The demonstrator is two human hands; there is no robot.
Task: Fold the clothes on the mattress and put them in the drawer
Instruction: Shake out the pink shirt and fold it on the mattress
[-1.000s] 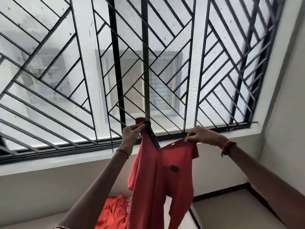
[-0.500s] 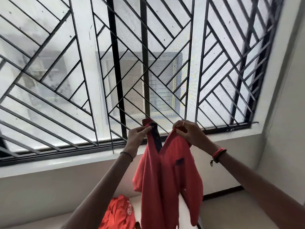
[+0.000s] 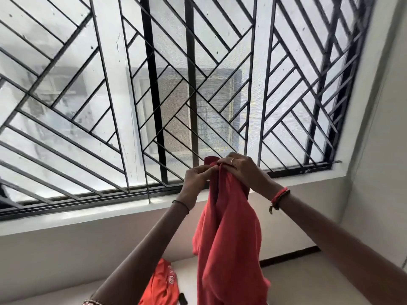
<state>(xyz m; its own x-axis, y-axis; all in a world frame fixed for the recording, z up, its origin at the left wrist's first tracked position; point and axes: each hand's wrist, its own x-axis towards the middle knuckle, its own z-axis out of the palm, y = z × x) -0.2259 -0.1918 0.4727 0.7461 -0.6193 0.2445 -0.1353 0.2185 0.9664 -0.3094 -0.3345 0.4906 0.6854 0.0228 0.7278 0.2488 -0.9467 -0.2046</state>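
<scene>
Red shirt [image 3: 226, 234], plain, held aloft. Orange garment [image 3: 160, 287] below, small white print patch. Window grille [image 3: 154, 84]: black bars, diagonal geometric pattern over pale grey-white panes. Windowsill [image 3: 88, 213] white. Wall [image 3: 66, 249] beige-grey. Skirting [image 3: 290, 256] dark brown. Red bracelet [image 3: 279, 198] on right wrist; thin black band [image 3: 180, 203] on left wrist.

Both arms stretch up and forward, the forearms converging until the hands meet. The left hand [image 3: 198, 177] and the right hand [image 3: 240, 168] sit just beside each other, fingers [image 3: 229, 162] curled, pinching the bunched top of the red shirt [image 3: 229, 227] between them. The right hand rides slightly higher, its back turned to the camera, a ring [image 3: 232, 160] on one finger. A thin dark band [image 3: 181, 204] circles the left wrist, and a red cord bracelet [image 3: 280, 197] the right.
</scene>
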